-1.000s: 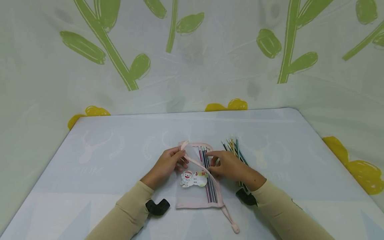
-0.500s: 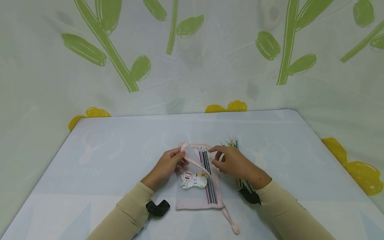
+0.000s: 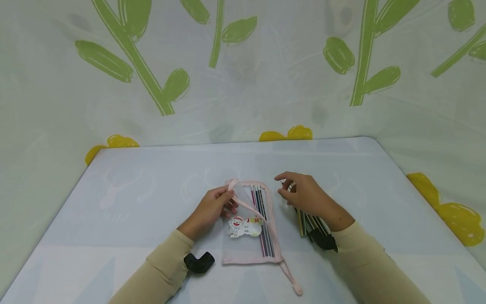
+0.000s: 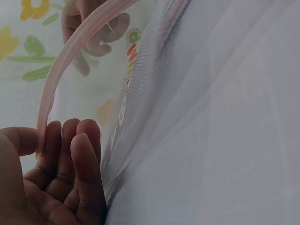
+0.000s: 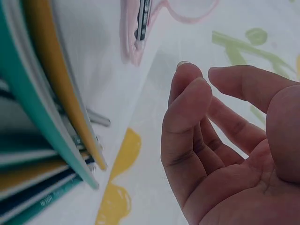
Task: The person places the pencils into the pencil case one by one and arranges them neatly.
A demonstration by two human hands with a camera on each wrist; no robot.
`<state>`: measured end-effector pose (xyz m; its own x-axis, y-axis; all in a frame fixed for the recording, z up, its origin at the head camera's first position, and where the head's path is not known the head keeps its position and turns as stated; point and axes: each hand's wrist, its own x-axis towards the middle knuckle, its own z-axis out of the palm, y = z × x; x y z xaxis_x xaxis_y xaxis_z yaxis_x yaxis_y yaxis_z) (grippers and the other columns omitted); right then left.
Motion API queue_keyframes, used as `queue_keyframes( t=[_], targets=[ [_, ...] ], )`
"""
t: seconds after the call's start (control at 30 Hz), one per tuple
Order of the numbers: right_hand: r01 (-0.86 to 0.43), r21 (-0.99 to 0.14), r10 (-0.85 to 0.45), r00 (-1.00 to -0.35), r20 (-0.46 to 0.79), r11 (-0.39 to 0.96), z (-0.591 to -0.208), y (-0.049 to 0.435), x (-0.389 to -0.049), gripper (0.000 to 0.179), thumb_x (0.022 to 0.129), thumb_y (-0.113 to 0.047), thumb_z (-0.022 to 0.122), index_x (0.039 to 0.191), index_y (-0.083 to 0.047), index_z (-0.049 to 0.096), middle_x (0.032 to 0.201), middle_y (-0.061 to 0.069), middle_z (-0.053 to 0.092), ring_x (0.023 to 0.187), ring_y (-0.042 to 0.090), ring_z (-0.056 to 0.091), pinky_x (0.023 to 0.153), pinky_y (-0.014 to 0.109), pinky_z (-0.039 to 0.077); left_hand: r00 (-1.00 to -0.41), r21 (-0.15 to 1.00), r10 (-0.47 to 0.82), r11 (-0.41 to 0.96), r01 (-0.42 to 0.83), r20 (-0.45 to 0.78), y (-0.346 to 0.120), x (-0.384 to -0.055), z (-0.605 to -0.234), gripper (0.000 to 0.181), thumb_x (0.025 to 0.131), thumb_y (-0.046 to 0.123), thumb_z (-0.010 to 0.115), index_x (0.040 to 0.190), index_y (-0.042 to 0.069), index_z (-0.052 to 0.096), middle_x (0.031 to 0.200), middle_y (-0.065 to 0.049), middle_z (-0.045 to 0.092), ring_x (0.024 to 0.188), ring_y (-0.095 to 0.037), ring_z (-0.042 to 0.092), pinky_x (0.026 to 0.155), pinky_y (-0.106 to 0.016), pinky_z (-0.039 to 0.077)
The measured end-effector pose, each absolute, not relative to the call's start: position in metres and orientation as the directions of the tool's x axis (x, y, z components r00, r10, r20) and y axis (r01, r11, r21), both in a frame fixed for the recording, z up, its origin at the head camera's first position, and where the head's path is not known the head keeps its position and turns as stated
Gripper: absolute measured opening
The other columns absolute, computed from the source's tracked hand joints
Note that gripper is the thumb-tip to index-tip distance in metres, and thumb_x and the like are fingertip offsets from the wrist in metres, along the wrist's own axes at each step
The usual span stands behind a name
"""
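Note:
A see-through mesh pencil pouch with pink trim lies on the table, its printed label facing up. Several dark striped pencils are inside along its right side. My left hand pinches the pink zipper edge between thumb and forefinger and lifts it off the mesh. My right hand hovers over a loose pile of pencils, partly covering it. In the right wrist view, its thumb and bent fingers stand apart with nothing between them, beside teal and gold pencils.
A pink cord loop trails from the pouch's lower right corner. Each sleeve carries a black wrist device. The pale table meets a leaf-patterned wall covering at its far edge.
My right hand has moved away from the pouch to the right and up, over the pencil pile. The left hand keeps holding the zipper edge in the same place.

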<state>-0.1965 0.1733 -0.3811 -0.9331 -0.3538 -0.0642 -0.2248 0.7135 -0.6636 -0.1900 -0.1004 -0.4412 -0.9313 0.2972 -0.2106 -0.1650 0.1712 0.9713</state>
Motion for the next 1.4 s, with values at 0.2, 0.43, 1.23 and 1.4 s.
queue_keyframes(
  t=[0.2,0.43,1.23,1.4],
  targets=[
    [-0.198,-0.679,-0.323,-0.944,-0.06,0.707,-0.377,0.184,-0.2,0.039,0.097,-0.013,0.063,0.135,-0.007,0.057,0.099,0.011,0.064,0.068,0.019,0.065,0.06,0.028,0.056,-0.932,0.971,0.29,0.157,-0.179,-0.218,-0.1,-0.19,-0.442,0.029,0.105,0.022,0.047,0.112,-0.003,0.061,0.088,-0.007,0.068,0.075,-0.013,0.065,0.064,-0.024,0.054],
    [-0.181,-0.683,-0.285,-0.958,-0.042,0.708,-0.38,0.198,-0.208,0.039,0.098,-0.013,0.063,0.136,-0.007,0.057,0.102,0.013,0.064,0.068,0.02,0.065,0.062,0.03,0.054,-0.933,0.972,0.288,0.146,-0.182,-0.217,-0.1,-0.19,-0.442,0.03,0.105,0.022,0.047,0.112,-0.004,0.06,0.087,-0.007,0.067,0.076,-0.014,0.065,0.064,-0.024,0.054],
    [-0.114,-0.605,-0.219,-0.97,-0.102,0.788,-0.395,0.224,-0.224,0.043,0.098,-0.017,0.061,0.139,-0.006,0.053,0.106,0.015,0.064,0.094,0.026,0.062,0.067,0.03,0.052,-0.933,0.972,0.288,0.154,-0.177,-0.215,-0.101,-0.191,-0.441,0.03,0.105,0.021,0.047,0.113,-0.004,0.06,0.086,-0.007,0.067,0.076,-0.014,0.065,0.064,-0.023,0.054],
    [-0.098,-0.605,-0.226,-0.964,-0.139,0.79,-0.396,0.225,-0.224,0.047,0.097,-0.017,0.063,0.141,-0.006,0.05,0.106,0.015,0.063,0.086,0.023,0.059,0.066,0.029,0.051,-0.931,0.971,0.292,0.16,-0.18,-0.221,-0.101,-0.191,-0.442,0.03,0.105,0.021,0.047,0.113,-0.004,0.061,0.086,-0.007,0.067,0.076,-0.014,0.066,0.064,-0.023,0.054]
  ],
)
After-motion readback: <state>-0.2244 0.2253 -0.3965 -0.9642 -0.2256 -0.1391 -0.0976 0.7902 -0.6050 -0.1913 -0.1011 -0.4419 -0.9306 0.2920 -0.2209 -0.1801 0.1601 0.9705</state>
